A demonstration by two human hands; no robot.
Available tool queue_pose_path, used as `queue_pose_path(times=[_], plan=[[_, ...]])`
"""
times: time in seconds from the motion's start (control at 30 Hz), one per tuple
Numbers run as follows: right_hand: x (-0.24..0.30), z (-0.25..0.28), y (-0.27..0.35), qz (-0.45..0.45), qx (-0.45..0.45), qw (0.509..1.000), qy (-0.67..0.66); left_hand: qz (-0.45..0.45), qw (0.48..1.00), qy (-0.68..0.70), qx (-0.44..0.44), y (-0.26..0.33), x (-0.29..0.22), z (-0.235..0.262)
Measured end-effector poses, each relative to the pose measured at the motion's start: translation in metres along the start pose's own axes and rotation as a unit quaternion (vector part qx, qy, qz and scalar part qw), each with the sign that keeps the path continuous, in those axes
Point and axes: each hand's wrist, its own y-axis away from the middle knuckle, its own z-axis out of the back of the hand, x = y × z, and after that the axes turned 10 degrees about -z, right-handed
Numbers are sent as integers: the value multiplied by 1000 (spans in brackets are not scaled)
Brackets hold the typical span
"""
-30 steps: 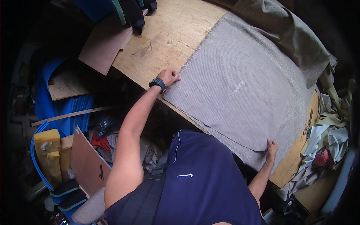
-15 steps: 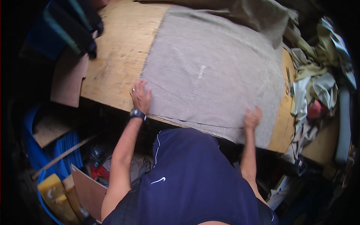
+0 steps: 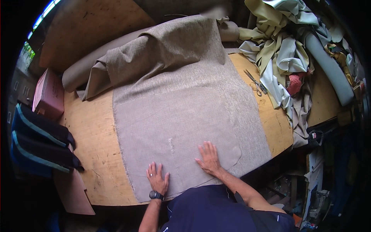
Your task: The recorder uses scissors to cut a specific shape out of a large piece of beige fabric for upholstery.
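My left hand [image 3: 157, 180] lies flat near the front left corner of a light grey-beige cut fabric piece [image 3: 185, 120], fingers spread; a ring and a dark wristwatch [image 3: 156, 195] are on that side. Farther right and a little farther forward, my right hand [image 3: 209, 158] rests on the same piece, fingers apart. This piece, with a rounded right edge and a small pale frayed mark, is spread over a larger grey-brown cloth [image 3: 251, 131]. Toward the back that cloth is folded and bunched, beside a fabric roll [image 3: 81, 73].
Scissors [image 3: 255, 83] lie on the wooden table [image 3: 96, 162], right of the cloth. Beyond them sit piled fabric scraps [image 3: 288, 54] and a grey-blue roll [image 3: 328, 69]. At the left are a pink box [image 3: 49, 94] and dark, blue-edged padded pieces [image 3: 42, 135].
The view has swung to show more of the table's far side. My right hand has moved inward from the right part of the cloth; my left hand stays near the front left edge.
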Motion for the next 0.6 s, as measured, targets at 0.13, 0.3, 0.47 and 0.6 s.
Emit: queue_pose_path(times=[0.13, 0.3, 0.47, 0.6], plan=[[64, -30, -89, 168, 46, 983, -55, -31, 999, -43, -11, -117, 52, -7], [75, -46, -228, 110, 16, 993, -32, 69, 990, -122, -12, -242, 132, -6], [-23, -24, -308, -52, -37, 998, 18, 117, 977, -179, 6, -283, 174, -12], [-89, -5, -312, -143, -56, 988, 31, 123, 970, -211, -1, -279, 184, -19]])
